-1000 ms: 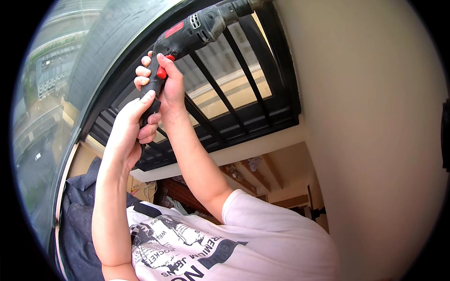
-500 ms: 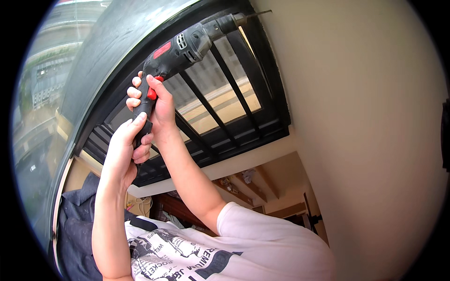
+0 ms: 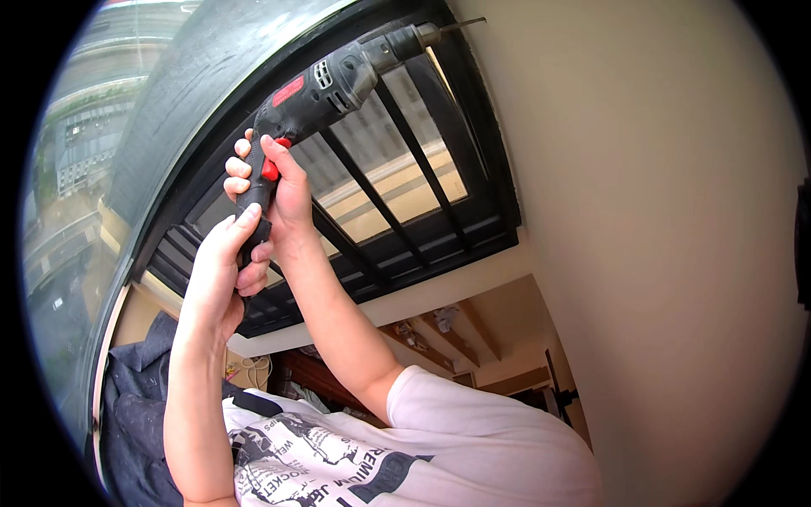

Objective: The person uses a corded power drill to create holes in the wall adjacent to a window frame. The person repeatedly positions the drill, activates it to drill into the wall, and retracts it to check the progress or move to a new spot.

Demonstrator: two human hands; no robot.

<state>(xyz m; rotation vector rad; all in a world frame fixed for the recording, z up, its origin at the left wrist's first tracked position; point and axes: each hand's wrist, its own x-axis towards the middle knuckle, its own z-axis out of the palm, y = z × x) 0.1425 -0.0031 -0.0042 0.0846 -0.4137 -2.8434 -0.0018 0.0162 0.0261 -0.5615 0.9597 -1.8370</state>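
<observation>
A black electric drill point(image 3: 317, 91) with a red label is raised high in front of me, tilted so its chuck points up and to the right. My right hand point(image 3: 285, 182) wraps the upper part of the grip, its thumb next to the red trigger point(image 3: 270, 170). Lower down, my left hand point(image 3: 226, 262) is closed around the end of the same handle. The long thin drill bit point(image 3: 463, 25) reaches across to the beige wall point(image 3: 642, 211); whether its tip is in contact or inside the wall, I cannot tell.
Behind the drill is a black window frame with bars point(image 3: 380, 198). Curved glass point(image 3: 194, 93) rises at the left, with buildings outside. Dark cloth point(image 3: 135, 406) hangs at lower left. Wooden shelves point(image 3: 448, 342) holding items and a coiled pale cord point(image 3: 256, 370) are farther back.
The drill and both hands have shifted very slightly to the left in the picture. Both grips on the drill are the same.
</observation>
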